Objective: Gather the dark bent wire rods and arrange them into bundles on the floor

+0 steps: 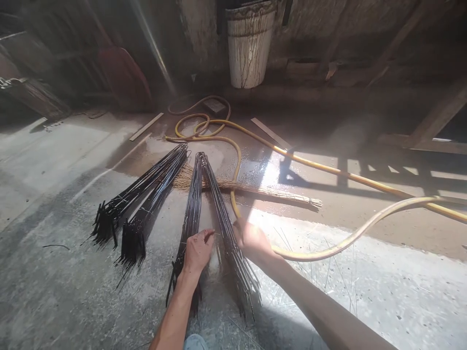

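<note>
As the wire bundle (192, 204) lies forked, left hand (198, 249) and right hand (252, 239) are at opposite sides.
Left curled, right blurred; whether either grasps anything, I cannot tell.

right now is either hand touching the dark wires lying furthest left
No, the left hand and right hand are both at the middle wires, apart from the far-left wires.

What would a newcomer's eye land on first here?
Probably the yellow hose, looped near center and running off right. Next, the dark wire bundles fanned across the floor, with the left hand and right hand at the rightmost. A streaked white bucket shows at the top.
</note>
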A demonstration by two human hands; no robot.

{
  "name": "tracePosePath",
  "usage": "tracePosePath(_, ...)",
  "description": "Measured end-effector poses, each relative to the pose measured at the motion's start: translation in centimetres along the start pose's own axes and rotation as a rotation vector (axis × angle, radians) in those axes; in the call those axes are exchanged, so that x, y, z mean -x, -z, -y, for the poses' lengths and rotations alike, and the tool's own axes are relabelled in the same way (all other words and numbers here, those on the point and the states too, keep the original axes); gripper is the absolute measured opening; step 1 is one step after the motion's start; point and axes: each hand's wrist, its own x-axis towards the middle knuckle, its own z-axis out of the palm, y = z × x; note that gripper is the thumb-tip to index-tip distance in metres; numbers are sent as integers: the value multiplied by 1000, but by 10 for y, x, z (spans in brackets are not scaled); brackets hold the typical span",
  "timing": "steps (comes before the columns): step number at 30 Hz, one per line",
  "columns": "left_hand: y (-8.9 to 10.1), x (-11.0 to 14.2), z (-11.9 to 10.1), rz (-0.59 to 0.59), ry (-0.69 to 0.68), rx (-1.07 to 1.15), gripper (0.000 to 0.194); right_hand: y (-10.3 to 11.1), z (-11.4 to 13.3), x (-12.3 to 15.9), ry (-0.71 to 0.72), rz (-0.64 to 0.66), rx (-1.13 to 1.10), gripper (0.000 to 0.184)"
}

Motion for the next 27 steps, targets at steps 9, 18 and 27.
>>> tracePosePath(9, -10, -6, 6, -9, -135, 255, 28, -17, -27, -8, 240, 48, 155, 19)
tracePosePath(18, -28, -5, -8, -73, -40, 329, 12, -14, -30, -4, 148, -60, -81, 17)
tracePosePath(27, -31, -8, -7, -36, -217, 259, 14, -30, -44, -10, 265, 9, 104, 26)
